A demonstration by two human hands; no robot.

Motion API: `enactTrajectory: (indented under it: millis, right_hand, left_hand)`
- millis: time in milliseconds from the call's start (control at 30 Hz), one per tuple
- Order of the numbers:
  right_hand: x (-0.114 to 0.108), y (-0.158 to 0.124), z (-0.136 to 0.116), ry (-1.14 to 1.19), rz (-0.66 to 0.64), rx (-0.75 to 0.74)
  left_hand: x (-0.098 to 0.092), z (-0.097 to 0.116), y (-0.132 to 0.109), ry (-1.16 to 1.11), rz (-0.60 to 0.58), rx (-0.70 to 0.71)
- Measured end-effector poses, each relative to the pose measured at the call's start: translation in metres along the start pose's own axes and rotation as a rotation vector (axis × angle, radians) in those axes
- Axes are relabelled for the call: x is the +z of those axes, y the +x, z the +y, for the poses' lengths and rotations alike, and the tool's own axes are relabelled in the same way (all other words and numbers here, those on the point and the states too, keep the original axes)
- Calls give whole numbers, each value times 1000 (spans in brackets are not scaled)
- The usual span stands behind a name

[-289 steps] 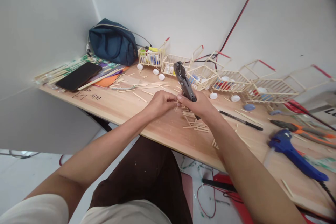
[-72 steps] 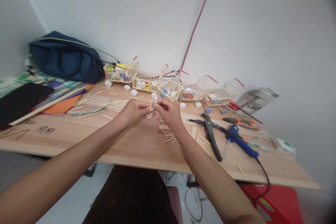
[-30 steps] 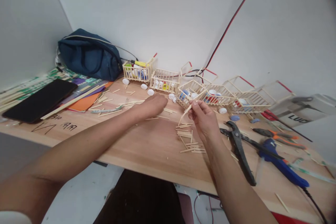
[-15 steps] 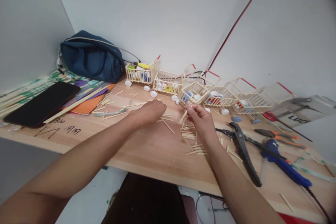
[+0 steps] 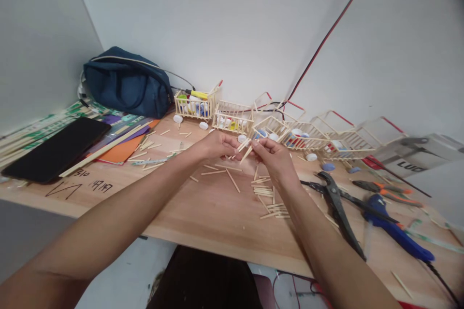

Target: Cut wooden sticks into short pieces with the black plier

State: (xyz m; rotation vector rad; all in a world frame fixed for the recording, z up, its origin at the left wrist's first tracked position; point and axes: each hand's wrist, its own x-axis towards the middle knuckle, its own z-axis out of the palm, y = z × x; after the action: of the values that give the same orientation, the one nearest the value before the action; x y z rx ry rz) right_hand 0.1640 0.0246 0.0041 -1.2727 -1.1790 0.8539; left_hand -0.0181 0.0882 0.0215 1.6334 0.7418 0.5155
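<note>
My left hand (image 5: 216,146) and my right hand (image 5: 274,155) meet above the wooden table (image 5: 203,205), fingers pinched. Between them they hold thin wooden sticks (image 5: 246,150), tilted up to the left. Loose cut sticks (image 5: 266,193) lie scattered on the table just below and to the right of my hands. Behind my hands stands a row of small stick-built carts (image 5: 232,117) with white bottle-cap wheels.
A dark blue bag (image 5: 126,88) sits in the back left corner, with a black phone (image 5: 54,149) and coloured paper sheets (image 5: 125,147) beside it. Black cutting pliers (image 5: 339,207), a blue glue gun (image 5: 397,231) and orange-handled pliers (image 5: 386,189) lie at the right.
My left hand has lifted off the table with a stick and come to my right hand. Both hands now pinch sticks together above the table. Earlier my right hand set the black pliers down.
</note>
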Motion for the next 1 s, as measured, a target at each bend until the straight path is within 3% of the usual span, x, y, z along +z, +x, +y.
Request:
enactTrajectory:
  millis: [233, 533, 1000]
  right_hand:
    - [6, -5, 5, 37, 15, 39]
    - [6, -5, 4, 37, -13, 12]
    - [5, -6, 6, 38, -46, 22]
  left_hand:
    - [9, -7, 5, -53, 13, -31]
    - [12, -9, 3, -149, -56, -94]
    - [10, -8, 3, -82, -5, -112]
